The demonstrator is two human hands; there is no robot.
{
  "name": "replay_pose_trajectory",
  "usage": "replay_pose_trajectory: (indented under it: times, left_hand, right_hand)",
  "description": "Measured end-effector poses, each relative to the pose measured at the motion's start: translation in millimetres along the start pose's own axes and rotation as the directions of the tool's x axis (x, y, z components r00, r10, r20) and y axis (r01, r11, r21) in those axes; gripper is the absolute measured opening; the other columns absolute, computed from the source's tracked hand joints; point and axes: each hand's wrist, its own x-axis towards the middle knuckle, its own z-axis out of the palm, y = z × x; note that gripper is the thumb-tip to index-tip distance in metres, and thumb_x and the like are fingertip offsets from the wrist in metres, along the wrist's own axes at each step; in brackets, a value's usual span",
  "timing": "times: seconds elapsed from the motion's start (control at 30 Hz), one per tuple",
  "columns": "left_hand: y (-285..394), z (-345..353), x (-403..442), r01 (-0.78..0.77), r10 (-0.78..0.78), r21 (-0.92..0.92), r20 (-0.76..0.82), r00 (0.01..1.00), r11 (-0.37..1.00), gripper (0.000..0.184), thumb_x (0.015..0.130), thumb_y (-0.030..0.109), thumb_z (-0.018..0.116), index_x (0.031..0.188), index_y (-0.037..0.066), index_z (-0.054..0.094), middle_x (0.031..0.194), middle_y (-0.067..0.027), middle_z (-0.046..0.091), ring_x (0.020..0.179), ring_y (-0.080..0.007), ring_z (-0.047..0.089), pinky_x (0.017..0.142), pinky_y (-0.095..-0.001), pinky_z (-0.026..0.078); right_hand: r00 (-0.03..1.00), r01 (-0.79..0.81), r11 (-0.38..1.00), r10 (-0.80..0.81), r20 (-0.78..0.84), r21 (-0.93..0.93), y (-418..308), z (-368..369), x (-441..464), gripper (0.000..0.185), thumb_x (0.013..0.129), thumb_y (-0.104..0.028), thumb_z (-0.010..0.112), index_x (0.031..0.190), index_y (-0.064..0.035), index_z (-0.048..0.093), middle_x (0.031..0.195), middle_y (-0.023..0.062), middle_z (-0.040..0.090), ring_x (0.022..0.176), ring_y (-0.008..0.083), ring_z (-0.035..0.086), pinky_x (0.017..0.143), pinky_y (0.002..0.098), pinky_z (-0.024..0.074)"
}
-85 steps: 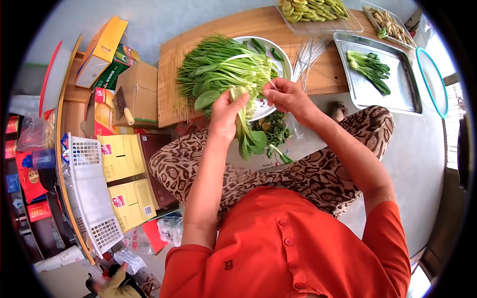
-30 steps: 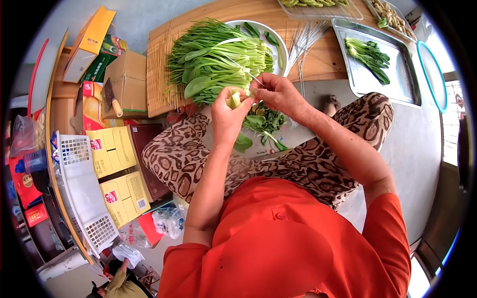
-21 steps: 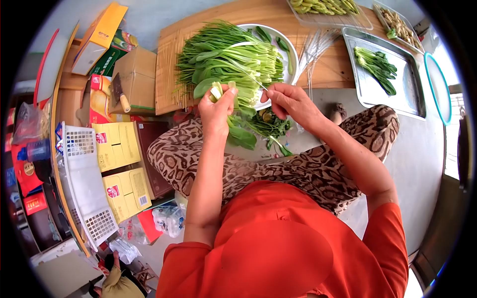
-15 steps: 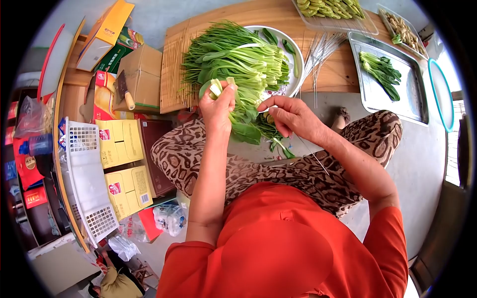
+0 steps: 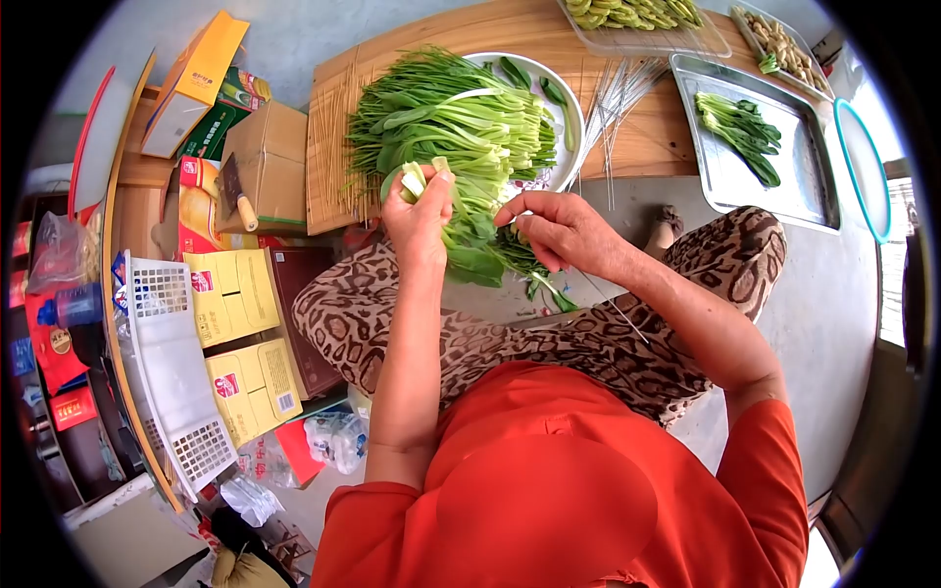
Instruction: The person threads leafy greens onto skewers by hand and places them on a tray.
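Note:
My left hand [image 5: 420,220] is closed around the pale stems of a small leafy bunch [image 5: 472,257], whose leaves hang to the right below it. My right hand [image 5: 557,230] is just right of those leaves, index finger bent forward, the other fingers curled. A thin skewer [image 5: 618,312] sticks out from under its palm, slanting down over the patterned trousers. Beyond both hands a large pile of greens [image 5: 446,122] lies across a white plate [image 5: 578,127]. Loose leaves [image 5: 554,294] lie low behind my right hand.
The wooden table [image 5: 647,137] holds metal skewers [image 5: 622,93], bamboo sticks [image 5: 338,147], a metal tray [image 5: 804,167] with one green bunch [image 5: 740,132] and two food containers. To the left are a knife [image 5: 238,196], cardboard boxes [image 5: 265,162] and a white basket [image 5: 176,363].
My left hand has moved left with its bunch, stem ends now up. The skewer, earlier pointing away towards the pile, now points back over the trousers from my right hand.

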Motion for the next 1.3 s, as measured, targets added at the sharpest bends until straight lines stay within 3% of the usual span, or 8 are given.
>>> replay_pose_trajectory:
  times: [1.0, 1.2, 1.27, 1.3]
  left_hand:
    - [-3.2, 7.5, -6.0, -0.068, 0.067, 0.070, 0.017, 0.998, 0.995, 0.011, 0.081, 0.003, 0.067, 0.084, 0.004, 0.057, 0.066, 0.0009, 0.055, 0.050, -0.0053, 0.046, 0.044, -0.0207, 0.034]
    - [-8.6, 17.3, -18.1, -0.089, 0.066, 0.259, 0.098, 0.993, 0.962, 0.014, 0.080, 0.003, 0.070, 0.087, 0.005, 0.058, 0.070, 0.0016, 0.056, 0.054, -0.0047, 0.047, 0.048, -0.0192, 0.036]
    - [-16.0, 18.2, -19.0, -0.321, 0.257, 0.462, 0.198, 0.946, 0.827, 0.014, 0.079, 0.004, 0.071, 0.085, 0.005, 0.059, 0.069, 0.0032, 0.056, 0.055, -0.0038, 0.046, 0.051, -0.0181, 0.036]
    - [-17.9, 18.6, -19.5, -0.377, 0.315, 0.546, 0.208, 0.926, 0.748, 0.018, 0.077, 0.007, 0.074, 0.084, 0.005, 0.057, 0.072, 0.0012, 0.056, 0.060, -0.0075, 0.049, 0.055, -0.0213, 0.040]
  right_hand:
    - [1.000, -0.018, 1.000, 0.018, -0.013, -0.024, -0.4, 0.2, 0.2, 0.025, 0.095, -0.014, 0.039, 0.108, -0.0012, 0.056, 0.046, -0.0031, 0.044, 0.040, 0.0049, 0.037, 0.042, 0.0218, 0.0318]
    - [0.995, 0.020, 1.000, -0.021, -0.100, -0.007, 6.1, -1.2, 6.7, 0.022, 0.096, -0.016, 0.041, 0.104, -0.0030, 0.057, 0.050, -0.0019, 0.047, 0.042, 0.0055, 0.041, 0.042, 0.0224, 0.0328]
    - [0.988, 0.026, 0.999, -0.022, -0.153, 0.028, 10.3, -5.2, 10.6, 0.021, 0.096, -0.017, 0.043, 0.101, -0.0030, 0.057, 0.052, -0.0012, 0.049, 0.043, 0.0064, 0.042, 0.041, 0.0229, 0.0337]
    - [0.978, 0.017, 0.998, -0.003, -0.207, 0.062, 10.8, -7.6, 12.1, 0.020, 0.096, -0.020, 0.045, 0.099, -0.0034, 0.057, 0.054, -0.0012, 0.049, 0.044, 0.0062, 0.041, 0.041, 0.0227, 0.0329]
